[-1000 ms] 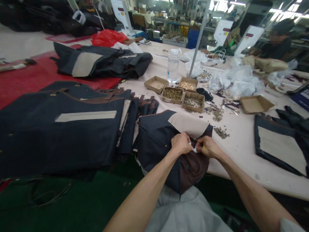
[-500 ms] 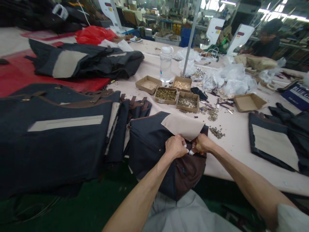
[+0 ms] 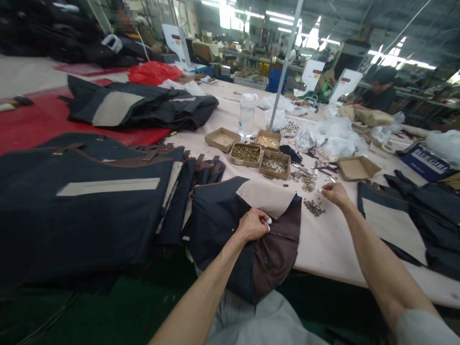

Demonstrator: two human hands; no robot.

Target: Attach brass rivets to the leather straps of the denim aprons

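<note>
A dark navy and brown fabric piece [image 3: 219, 225] with a beige flap [image 3: 266, 195] hangs over the table's front edge, partly on my lap. My left hand [image 3: 254, 224] is closed on it just below the flap, white coverings on its fingertips. Over the table to the right, my right hand [image 3: 335, 192] is apart from the fabric, fingers pinched together; whether anything small is between them is hidden. Nearest to that hand lies a loose pile of small metal fasteners [image 3: 314, 208], with more metal rings [image 3: 304, 181] behind it.
Cardboard trays of small metal parts [image 3: 246, 153] stand mid-table, beside a water bottle [image 3: 247, 115] and a metal pole [image 3: 285, 67]. Stacked navy fabric pieces [image 3: 108, 215] lie left, others [image 3: 391, 225] right. An open cardboard tray [image 3: 357, 167] and plastic bags [image 3: 330, 136] are further back.
My right hand has left the fabric and moved right, over near the loose metal parts. My left hand stays on the fabric below the flap. The camera view has shifted slightly.
</note>
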